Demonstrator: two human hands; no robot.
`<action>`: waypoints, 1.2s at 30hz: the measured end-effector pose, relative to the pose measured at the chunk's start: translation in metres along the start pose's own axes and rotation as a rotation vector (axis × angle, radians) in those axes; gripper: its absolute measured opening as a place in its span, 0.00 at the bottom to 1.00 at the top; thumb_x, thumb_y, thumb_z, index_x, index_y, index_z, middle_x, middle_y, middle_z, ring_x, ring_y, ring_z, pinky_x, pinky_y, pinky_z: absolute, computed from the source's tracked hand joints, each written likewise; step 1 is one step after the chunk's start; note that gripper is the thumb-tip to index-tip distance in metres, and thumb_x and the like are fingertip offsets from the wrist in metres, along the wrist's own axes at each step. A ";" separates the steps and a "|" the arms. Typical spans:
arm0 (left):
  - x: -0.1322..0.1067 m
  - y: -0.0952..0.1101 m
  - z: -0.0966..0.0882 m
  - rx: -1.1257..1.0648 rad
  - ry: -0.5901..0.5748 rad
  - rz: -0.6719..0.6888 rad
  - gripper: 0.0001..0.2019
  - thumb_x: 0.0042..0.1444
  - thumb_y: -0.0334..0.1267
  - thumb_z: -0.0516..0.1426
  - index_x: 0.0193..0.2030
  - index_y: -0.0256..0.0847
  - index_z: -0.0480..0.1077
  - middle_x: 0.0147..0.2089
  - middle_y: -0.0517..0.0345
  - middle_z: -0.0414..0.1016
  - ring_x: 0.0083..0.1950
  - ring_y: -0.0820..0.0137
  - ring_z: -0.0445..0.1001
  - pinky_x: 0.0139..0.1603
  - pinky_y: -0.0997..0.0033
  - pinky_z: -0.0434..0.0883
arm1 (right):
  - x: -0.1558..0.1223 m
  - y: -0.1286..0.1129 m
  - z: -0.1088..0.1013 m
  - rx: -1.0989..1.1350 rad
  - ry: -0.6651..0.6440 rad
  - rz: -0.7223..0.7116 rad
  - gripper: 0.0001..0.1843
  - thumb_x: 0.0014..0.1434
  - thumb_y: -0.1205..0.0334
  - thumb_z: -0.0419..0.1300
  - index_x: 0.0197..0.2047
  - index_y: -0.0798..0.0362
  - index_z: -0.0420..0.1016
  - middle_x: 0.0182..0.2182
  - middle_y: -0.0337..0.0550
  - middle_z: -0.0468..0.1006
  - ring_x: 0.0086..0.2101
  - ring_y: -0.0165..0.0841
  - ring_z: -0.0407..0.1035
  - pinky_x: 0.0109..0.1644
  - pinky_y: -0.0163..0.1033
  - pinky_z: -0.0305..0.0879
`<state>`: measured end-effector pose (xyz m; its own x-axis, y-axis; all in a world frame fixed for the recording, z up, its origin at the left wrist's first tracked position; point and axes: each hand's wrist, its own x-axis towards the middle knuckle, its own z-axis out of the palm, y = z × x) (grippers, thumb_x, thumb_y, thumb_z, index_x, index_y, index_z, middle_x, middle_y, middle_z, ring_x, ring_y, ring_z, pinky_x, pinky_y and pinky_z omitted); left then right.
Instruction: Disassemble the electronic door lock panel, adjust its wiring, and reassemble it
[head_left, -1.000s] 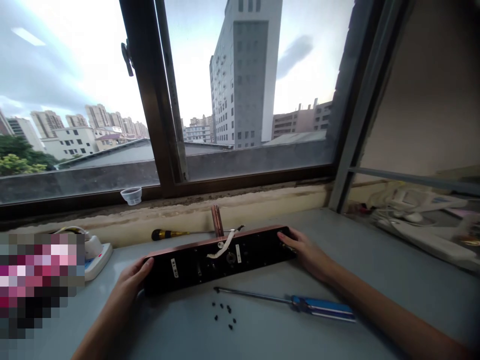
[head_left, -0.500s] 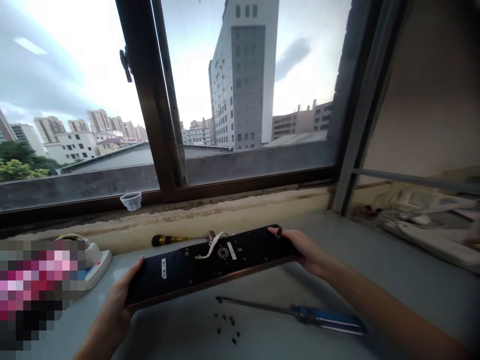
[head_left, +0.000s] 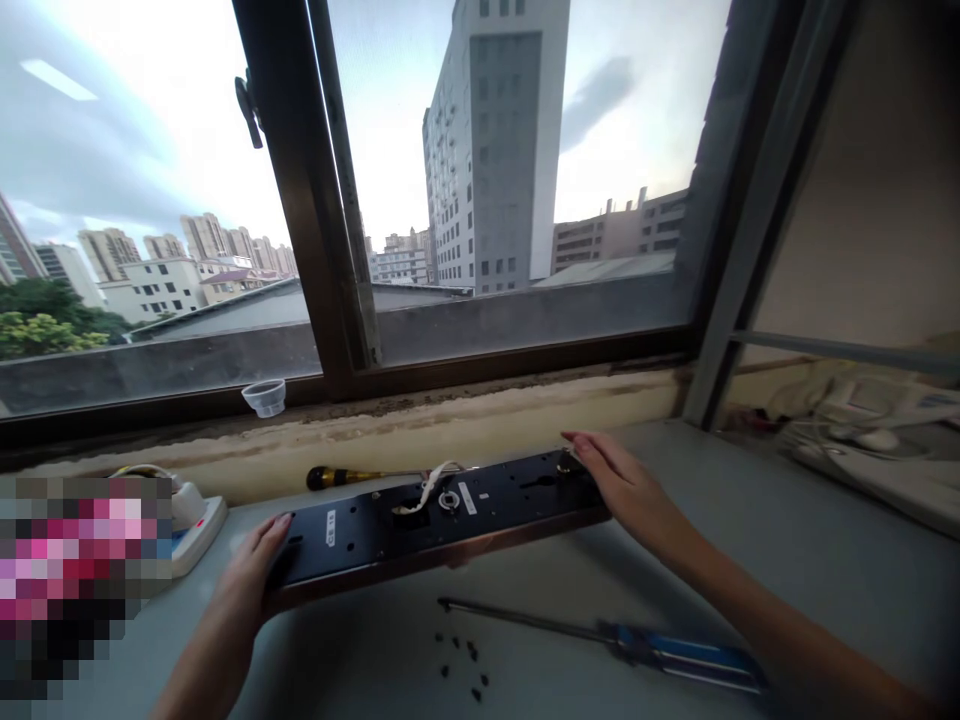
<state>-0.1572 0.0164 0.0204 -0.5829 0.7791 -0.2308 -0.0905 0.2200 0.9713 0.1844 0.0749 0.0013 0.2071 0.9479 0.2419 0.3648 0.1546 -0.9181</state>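
A long black door-lock panel (head_left: pixel 352 545) with a copper-coloured edge is held level across both hands, its back face up. That face carries a white "CE 15" label, several holes, a round metal fitting and a white cable (head_left: pixel 430 488) out of a cutout. My left hand (head_left: pixel 244 590) is closed around the panel's left end, its fingertips on the top face. My right hand (head_left: pixel 626 490) grips the right end, its fingers extended beside a small metal post (head_left: pixel 566 462). Below lie several small dark screws (head_left: pixel 472 652) and a blue-handled screwdriver (head_left: pixel 660 652).
Behind the panel, a yellow-and-black-handled screwdriver (head_left: pixel 337 478) lies along the wall. A clear plastic cup (head_left: pixel 265 397) stands on the window sill. At the left is a white power strip (head_left: pixel 202 535) with a plug; at the right, a white device (head_left: pixel 885 440) with cables.
The panel has shifted slightly right and tilted, so more of its back face and holes show. My right fingers have straightened and lifted a little. The view has shifted slightly.
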 end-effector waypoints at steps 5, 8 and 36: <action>-0.002 0.000 0.000 0.180 -0.011 0.151 0.26 0.47 0.50 0.54 0.53 0.43 0.61 0.54 0.46 0.65 0.50 0.55 0.70 0.32 0.63 0.75 | -0.005 -0.006 -0.004 -0.083 -0.128 -0.145 0.23 0.51 0.43 0.53 0.40 0.52 0.71 0.41 0.46 0.74 0.45 0.41 0.66 0.50 0.42 0.59; -0.003 0.001 -0.006 0.479 0.020 0.382 0.29 0.49 0.54 0.50 0.55 0.39 0.60 0.54 0.42 0.67 0.58 0.50 0.63 0.53 0.51 0.64 | -0.002 -0.004 -0.006 -0.087 -0.138 -0.142 0.26 0.50 0.44 0.54 0.45 0.52 0.68 0.40 0.47 0.75 0.44 0.41 0.67 0.46 0.41 0.62; -0.020 0.031 0.051 1.108 -0.242 0.710 0.16 0.53 0.48 0.49 0.39 0.48 0.75 0.40 0.55 0.79 0.44 0.58 0.73 0.39 0.69 0.62 | -0.003 -0.007 0.001 -0.306 -0.010 -0.283 0.18 0.52 0.47 0.48 0.31 0.52 0.68 0.32 0.45 0.75 0.35 0.39 0.68 0.37 0.39 0.59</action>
<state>-0.1071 0.0374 0.0520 -0.0629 0.9808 0.1846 0.9360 -0.0062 0.3518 0.1806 0.0711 0.0073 0.0516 0.8826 0.4673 0.6595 0.3213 -0.6796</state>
